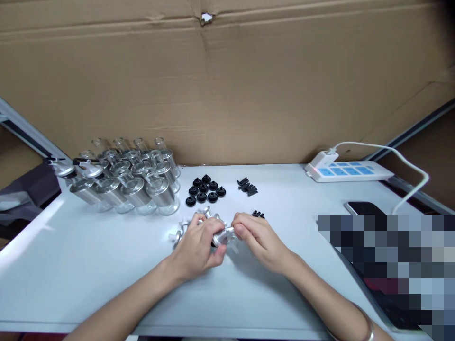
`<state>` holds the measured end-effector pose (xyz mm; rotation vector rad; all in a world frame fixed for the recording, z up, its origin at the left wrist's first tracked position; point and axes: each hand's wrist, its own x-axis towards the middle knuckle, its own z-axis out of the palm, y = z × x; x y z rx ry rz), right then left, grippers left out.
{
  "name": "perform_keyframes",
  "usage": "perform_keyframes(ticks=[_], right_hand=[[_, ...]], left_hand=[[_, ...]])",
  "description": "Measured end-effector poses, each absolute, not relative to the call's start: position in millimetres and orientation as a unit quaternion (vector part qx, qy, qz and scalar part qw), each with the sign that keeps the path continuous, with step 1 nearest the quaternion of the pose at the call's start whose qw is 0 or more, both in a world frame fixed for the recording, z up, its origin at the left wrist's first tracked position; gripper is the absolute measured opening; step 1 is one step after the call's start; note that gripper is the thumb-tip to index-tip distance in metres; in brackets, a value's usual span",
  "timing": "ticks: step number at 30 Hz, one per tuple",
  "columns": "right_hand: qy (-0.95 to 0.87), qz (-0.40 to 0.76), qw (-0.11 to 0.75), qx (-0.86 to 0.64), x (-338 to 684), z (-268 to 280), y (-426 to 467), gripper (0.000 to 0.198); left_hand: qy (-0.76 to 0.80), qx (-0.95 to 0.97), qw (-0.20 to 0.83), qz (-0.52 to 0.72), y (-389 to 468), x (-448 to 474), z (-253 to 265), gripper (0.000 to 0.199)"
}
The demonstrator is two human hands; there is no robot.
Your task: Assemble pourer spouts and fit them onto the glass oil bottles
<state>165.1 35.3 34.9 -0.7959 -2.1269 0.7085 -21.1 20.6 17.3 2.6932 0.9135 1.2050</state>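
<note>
My left hand (199, 248) is wrapped round a silver bottle pourer top (222, 237), thumb below and fingers above it. At its right end, my right hand (261, 240) pinches the spout side with bent fingers; whether a small part sits in that pinch is hidden. More silver pourer tops (177, 238) lie on the table behind and beside my left hand, partly covered by it. Beyond them are several black ribbed stoppers (203, 188) in a group. Small black caps (258, 214) lie just behind my right hand, with short black strips (248, 186) farther back.
Glass bottles (133, 195) with metal bands stand in rows at the back left; two carry pourer tops (90, 169). A white power strip (350, 172) with a plugged-in charger and cable lies back right, near a phone (366, 208). Cardboard (227, 94) walls the table's back.
</note>
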Motion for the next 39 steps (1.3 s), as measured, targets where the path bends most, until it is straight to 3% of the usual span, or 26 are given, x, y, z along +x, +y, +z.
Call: perform_keyframes(ticks=[9, 15, 24, 31, 39], right_hand=[[-0.691, 0.511, 0.361, -0.362, 169.7, 36.8, 39.8, 0.051], [-0.628, 0.53, 0.426, -0.378, 177.2, 41.0, 50.1, 0.025], [-0.607, 0.417, 0.494, -0.461, 194.3, 37.1, 67.3, 0.019], [-0.723, 0.28, 0.388, -0.499, 201.4, 32.1, 71.2, 0.011], [-0.869, 0.153, 0.251, -0.398, 171.5, 27.4, 84.7, 0.017]], left_hand=[[0.332, 0.861, -0.097, 0.373, 21.9, -23.4, 20.5, 0.022], [0.367, 0.841, -0.075, 0.391, 24.3, -26.8, 23.2, 0.025], [0.341, 0.851, -0.066, 0.394, 22.9, -24.8, 23.2, 0.018], [0.336, 0.845, -0.031, 0.414, 22.1, -25.6, 20.5, 0.018], [0.329, 0.661, 0.154, 0.657, 33.7, -37.9, 2.8, 0.016]])
